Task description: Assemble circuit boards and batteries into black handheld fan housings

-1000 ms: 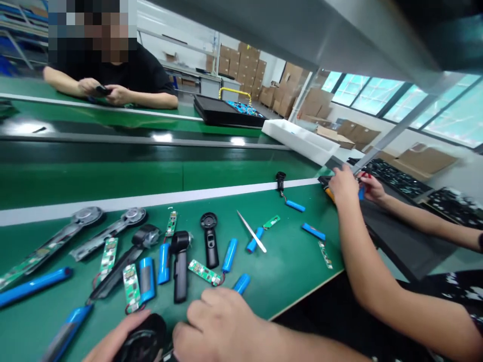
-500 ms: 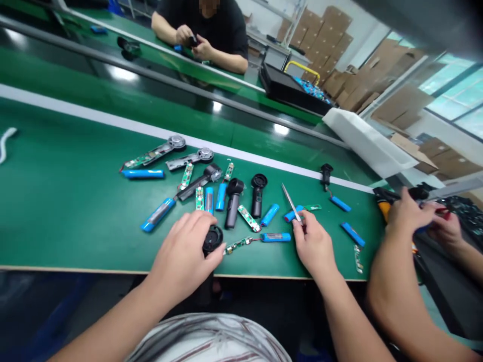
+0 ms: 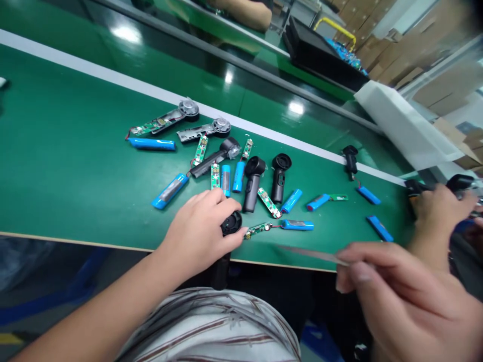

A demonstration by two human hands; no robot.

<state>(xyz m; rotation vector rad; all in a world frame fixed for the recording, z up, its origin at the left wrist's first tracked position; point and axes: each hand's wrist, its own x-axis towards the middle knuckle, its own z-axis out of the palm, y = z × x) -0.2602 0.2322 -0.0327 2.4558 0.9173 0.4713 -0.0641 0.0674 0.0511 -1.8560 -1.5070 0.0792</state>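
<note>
My left hand is closed round a black handheld fan housing at the near edge of the green bench; the housing's handle hangs over the edge. A small green circuit board wired to a blue battery lies just right of it. My right hand is raised close to the camera and pinches metal tweezers, whose tips point left. Several blue batteries, green boards and black fan parts lie scattered beyond my left hand.
A co-worker's hand works at the right end of the bench over black parts. A white tray and a black tray sit beyond the conveyor belt. Another person's arm rests at the far side. Cardboard boxes stand behind.
My right hand has picked the tweezers off the bench and lifted them toward the camera. The view has tilted down. My left hand keeps its hold on the fan housing.
</note>
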